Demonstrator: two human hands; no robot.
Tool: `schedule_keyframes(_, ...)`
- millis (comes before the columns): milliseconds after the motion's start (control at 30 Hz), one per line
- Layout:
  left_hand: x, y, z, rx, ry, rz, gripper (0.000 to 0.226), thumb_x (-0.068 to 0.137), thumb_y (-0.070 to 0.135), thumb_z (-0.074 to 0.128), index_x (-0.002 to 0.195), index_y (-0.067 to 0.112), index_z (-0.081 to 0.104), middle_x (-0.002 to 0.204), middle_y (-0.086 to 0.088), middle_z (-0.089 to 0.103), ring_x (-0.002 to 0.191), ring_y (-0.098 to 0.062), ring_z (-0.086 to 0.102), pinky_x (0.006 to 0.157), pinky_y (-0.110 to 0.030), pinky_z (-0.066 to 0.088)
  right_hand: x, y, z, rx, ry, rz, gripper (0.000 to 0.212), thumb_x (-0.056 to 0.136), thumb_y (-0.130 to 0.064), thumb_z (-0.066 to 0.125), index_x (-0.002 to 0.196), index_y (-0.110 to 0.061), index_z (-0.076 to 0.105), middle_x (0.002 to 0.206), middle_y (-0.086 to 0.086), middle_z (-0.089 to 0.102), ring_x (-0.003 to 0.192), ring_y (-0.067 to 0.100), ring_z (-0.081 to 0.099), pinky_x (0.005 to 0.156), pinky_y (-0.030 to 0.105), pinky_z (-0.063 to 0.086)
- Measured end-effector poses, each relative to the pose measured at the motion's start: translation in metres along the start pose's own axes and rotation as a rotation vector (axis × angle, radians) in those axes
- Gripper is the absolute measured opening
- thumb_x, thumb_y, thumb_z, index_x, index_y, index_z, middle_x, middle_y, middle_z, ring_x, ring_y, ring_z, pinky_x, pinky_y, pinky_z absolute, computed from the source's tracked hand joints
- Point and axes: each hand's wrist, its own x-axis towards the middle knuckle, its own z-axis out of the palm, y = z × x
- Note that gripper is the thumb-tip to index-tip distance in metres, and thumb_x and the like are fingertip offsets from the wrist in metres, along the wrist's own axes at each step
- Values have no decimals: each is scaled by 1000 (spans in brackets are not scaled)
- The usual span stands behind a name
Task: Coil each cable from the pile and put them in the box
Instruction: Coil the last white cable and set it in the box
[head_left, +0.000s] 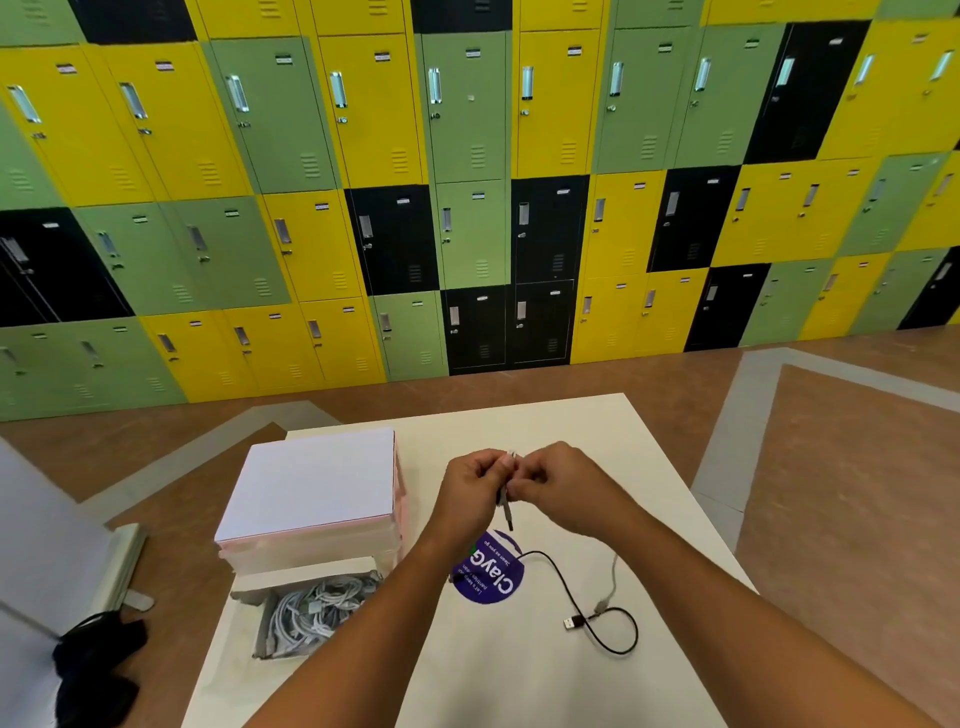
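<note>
Both hands are raised over the middle of the table (519, 686), knuckles almost touching
- Left hand (470, 491) and right hand (558, 488): fingers (524, 486) curled in tight, pinching the held cable (508, 512) between them. How many turns are wound cannot be told, as the hands hide them
- A short dark plug end hangs straight down from the pinch, pointing at the near edge, above the purple sticker (491, 574)
- Box (262, 629): at the table's near left corner, open, with white coils inside. It lies left of the hands and nearer the person, and the left hand is closer to it
- Black cable (566, 587) and grey cable (614, 577): loose on the table toward the right edge, uncoiled, nearer the right hand
- Judgement: the coil is being finished, and the drop goes down and to the left
</note>
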Motion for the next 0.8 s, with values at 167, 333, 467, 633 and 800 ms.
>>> schedule_keyframes(167,0,8,-3,62,-134,-74,35,107,15,43,89,2,70,66,-3,67,62,-17,65,74,-35,59,1,0,-12,-15,108,18,15,84,-29,78,74,-19,73,74,-6,69,75,12,64,68,33,52)
schedule_keyframes(333,-2,11,-8,166,-213,-115,40,106,12,41,78,7,69,61,-4,55,53,-14,52,61,-32,54,-1,2,-14,10,109,28,13,81,-25,80,76,-18,71,73,-6,68,69,7,61,60,23,44)
schedule_keyframes(467,-8,13,-12,-48,-261,-200,42,108,14,36,81,2,66,61,-3,44,53,-12,40,54,-24,45,2,6,-24,34,106,-12,3,89,-20,74,87,-19,73,84,-7,70,83,8,65,71,22,51)
schedule_keyframes(633,-3,15,-10,-368,-181,-229,36,108,18,38,81,6,59,62,-1,31,55,-12,27,51,-22,38,5,17,-25,34,130,-11,13,98,-26,63,96,-19,74,78,-4,68,69,6,58,63,22,43)
schedule_keyframes(800,6,21,-24,-823,11,-283,33,107,21,40,80,8,54,63,1,27,49,-7,27,45,-18,34,1,43,-24,142,142,104,16,99,-27,60,89,-21,71,70,-4,62,63,10,54,56,20,43)
